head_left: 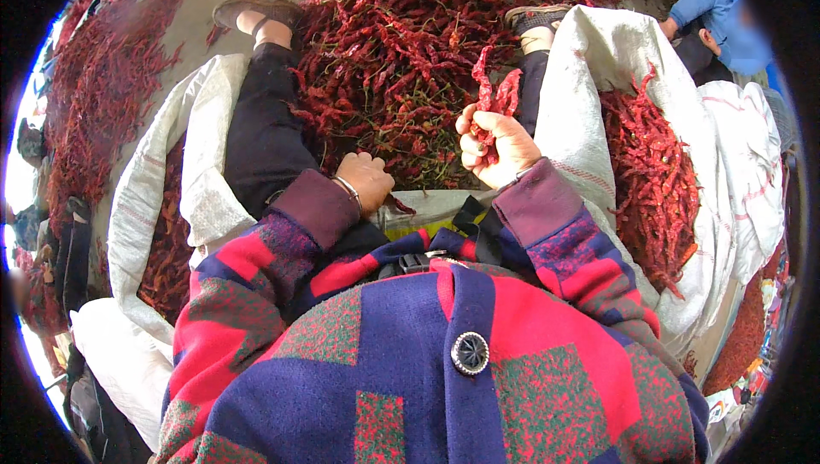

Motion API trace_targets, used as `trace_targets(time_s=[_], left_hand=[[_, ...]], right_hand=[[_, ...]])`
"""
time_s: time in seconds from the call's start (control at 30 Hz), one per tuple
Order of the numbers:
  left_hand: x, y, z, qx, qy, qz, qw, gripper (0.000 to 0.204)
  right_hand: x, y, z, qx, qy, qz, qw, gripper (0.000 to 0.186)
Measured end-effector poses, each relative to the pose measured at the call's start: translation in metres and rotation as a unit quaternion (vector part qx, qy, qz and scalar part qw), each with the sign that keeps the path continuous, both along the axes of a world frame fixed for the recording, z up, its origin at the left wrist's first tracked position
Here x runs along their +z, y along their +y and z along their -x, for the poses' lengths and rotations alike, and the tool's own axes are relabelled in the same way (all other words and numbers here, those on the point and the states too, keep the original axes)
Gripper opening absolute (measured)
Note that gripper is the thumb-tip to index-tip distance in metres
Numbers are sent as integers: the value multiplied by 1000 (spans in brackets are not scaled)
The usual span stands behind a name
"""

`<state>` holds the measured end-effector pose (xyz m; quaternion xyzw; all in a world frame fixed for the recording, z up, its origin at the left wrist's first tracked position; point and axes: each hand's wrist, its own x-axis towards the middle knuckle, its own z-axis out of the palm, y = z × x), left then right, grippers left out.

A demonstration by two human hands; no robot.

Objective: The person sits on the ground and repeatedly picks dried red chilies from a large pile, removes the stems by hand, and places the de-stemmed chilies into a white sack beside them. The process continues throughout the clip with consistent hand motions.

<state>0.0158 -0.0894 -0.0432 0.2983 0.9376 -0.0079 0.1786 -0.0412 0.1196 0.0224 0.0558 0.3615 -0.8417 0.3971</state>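
My right hand [502,150] is raised with its fingers closed round a small bunch of dried red chili peppers [484,93], whose wrinkled tips stick up above the fist. Lower and further left, my left hand [366,180] is curled, back up, near my lap. One dark red chili [401,204] pokes out from beneath it; the fingers themselves are mostly hidden. Between my outstretched legs lies a big heap of dried red chilies [401,63], with pale stems and greenish bits showing closest to me.
An open white woven sack [589,144] full of chilies stands at my right, another white sack [137,199] with chilies at my left. More chilies [94,97] cover the floor at far left. A person in blue [726,29] sits at far right.
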Motion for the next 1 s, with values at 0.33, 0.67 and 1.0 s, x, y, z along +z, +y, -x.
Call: trace_targets(time_s=[0.33, 0.67, 1.0], left_hand=[[25, -16, 38, 330, -269, -628, 651, 19], [32, -15, 36, 373, -390, -753, 376, 16], [5, -13, 42, 354, -341, -703, 514, 24]], right_hand=[[-11, -6, -3, -60, -20, -100, 993, 17], [-5, -47, 4, 24, 193, -320, 927, 12], [-30, -79, 15, 101, 398, -350, 842, 20]])
